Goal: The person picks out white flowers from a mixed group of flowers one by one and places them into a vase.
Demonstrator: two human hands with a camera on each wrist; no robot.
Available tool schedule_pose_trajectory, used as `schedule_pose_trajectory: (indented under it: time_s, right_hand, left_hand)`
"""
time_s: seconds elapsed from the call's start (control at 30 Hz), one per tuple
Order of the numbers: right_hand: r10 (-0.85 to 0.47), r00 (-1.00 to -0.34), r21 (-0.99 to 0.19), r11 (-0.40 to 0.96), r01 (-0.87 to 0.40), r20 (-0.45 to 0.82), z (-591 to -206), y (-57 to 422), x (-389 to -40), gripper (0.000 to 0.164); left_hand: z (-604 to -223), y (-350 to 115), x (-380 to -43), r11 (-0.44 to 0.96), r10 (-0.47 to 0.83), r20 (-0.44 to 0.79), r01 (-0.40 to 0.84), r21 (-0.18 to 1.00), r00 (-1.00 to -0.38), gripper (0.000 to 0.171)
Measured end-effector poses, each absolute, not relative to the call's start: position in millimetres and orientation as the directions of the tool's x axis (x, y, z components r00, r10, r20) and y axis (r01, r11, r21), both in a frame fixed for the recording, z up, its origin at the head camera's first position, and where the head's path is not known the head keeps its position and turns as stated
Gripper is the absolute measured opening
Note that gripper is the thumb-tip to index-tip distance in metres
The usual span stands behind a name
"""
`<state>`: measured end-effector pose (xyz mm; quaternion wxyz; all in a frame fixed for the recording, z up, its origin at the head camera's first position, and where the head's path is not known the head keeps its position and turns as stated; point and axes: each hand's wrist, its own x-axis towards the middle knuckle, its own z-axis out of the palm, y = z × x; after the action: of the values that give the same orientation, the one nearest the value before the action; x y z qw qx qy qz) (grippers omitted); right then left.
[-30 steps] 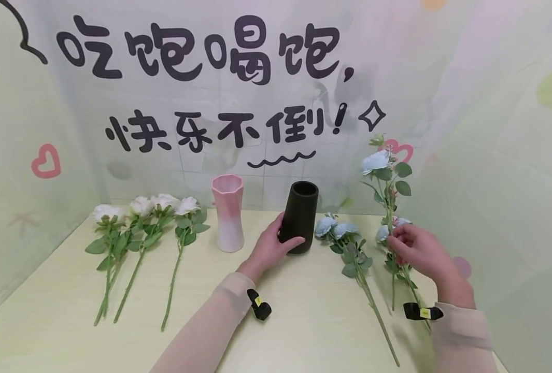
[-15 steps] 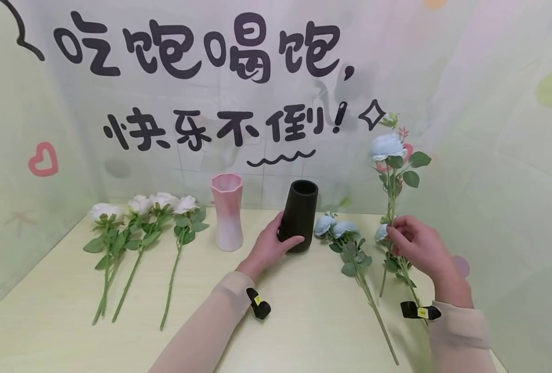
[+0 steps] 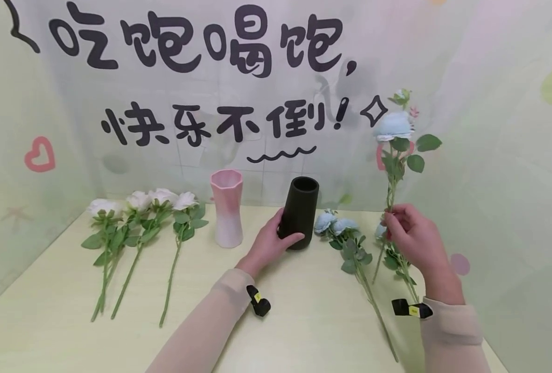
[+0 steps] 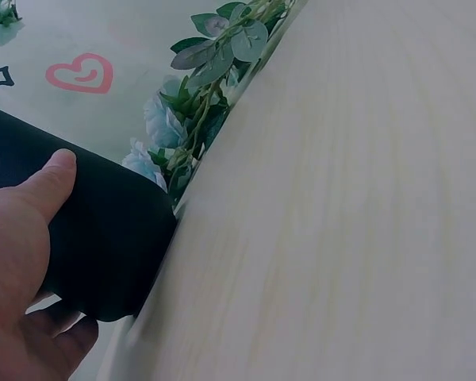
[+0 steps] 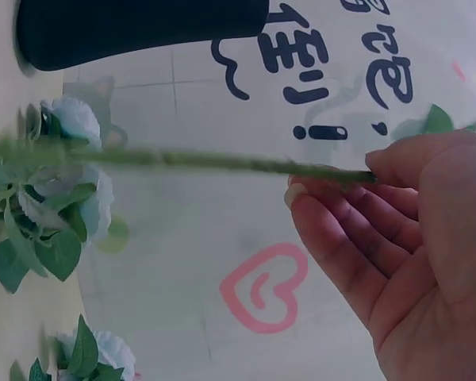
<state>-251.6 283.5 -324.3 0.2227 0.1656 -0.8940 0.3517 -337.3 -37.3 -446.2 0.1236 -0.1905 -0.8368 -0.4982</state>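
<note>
My left hand (image 3: 267,243) grips the lower part of a black vase (image 3: 302,210), thumb across its front; the vase stands upright on the table. In the left wrist view, the thumb lies along the dark vase wall (image 4: 111,230). Between thumb and fingers, my right hand (image 3: 415,235) pinches the green stem of an artificial blue flower (image 3: 394,127), held upright with its bloom well above the hand. The right wrist view shows this stem (image 5: 182,161) running out of the fingertips. Below and behind that hand lies another blue flower (image 3: 381,231), partly hidden.
Blue flowers (image 3: 344,226) lie just right of the black vase, stems toward the front. A pink and white vase (image 3: 228,207) stands to its left. Several white flowers (image 3: 103,207) lie at the far left. A printed curtain (image 3: 257,93) closes off the back and sides.
My right hand has lifted the blue flower higher and moved slightly left, and the bloom now stands more upright. The left hand keeps its hold on the black vase.
</note>
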Motion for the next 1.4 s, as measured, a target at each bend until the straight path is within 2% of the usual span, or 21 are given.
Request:
schedule_pose_trajectory:
  time_s: [0.27,0.53,0.87,0.93,1.17,1.4]
  right_hand:
    - [-0.111,-0.811,-0.661,0.521,-0.54,0.575,-321,269,-250,0.011]
    - [-0.115,-0.777,-0.676,0.426,-0.602,0.619,-308,247,-238,0.008]
    - [-0.038,-0.802,-0.778,0.217,-0.59,0.597,-322,248,-253,0.015]
    - [-0.023,-0.804,-0.779,0.233,-0.583,0.595,-325,248,-256,0.015]
    - [0.056,-0.77,-0.664,0.549,-0.508,0.636,-325,241,-259,0.012]
    - [0.072,-0.751,-0.673,0.507,-0.539,0.656,-323,233,-263,0.012]
  left_hand:
    - [-445,-37,-336,0.436,0.193,0.384,0.43,0.791,-0.903,0.077]
    - [-444,-37,-335,0.434,0.194,0.385,0.431,0.791,-0.902,0.075]
    - [-443,-37,-335,0.428,0.194,0.388,0.434,0.793,-0.901,0.076]
    - [-443,-38,-335,0.426,0.195,0.389,0.435,0.793,-0.9,0.076]
    - [-443,-38,-336,0.43,0.197,0.396,0.443,0.787,-0.897,0.077]
    - [-445,-39,-338,0.442,0.196,0.39,0.436,0.784,-0.9,0.078]
